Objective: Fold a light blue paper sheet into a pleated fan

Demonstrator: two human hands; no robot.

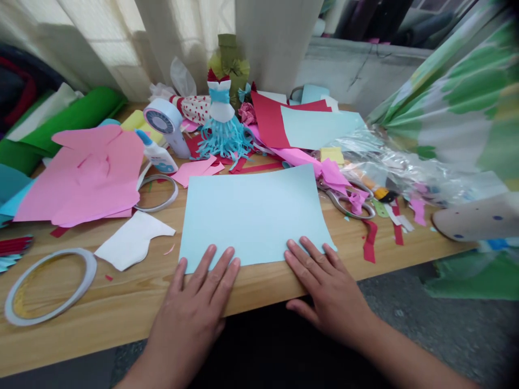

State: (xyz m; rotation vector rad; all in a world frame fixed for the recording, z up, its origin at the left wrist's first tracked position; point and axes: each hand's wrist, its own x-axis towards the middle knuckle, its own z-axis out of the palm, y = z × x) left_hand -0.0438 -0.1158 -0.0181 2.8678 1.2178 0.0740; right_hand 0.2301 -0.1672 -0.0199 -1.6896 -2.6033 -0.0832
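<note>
Two hands: L hand (195, 308), R hand (326, 292), grip open, flat on sheet, not clenched.
Lt. blue paper sheet (251, 216): light, thin, maybe soft; take at near edge.

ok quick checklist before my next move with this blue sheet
1. Light blue paper sheet lying flat on the wooden table: ok.
2. Left hand fingers resting on the sheet's near edge: ok.
3. Right hand fingers resting on the sheet's near right corner: ok.
4. Silver metal scissors blades open or shut: cannot tell, a crumpled pink paper scrap appears to cover them.
5. White glue bottle with blue nozzle capped: cannot tell.
</note>
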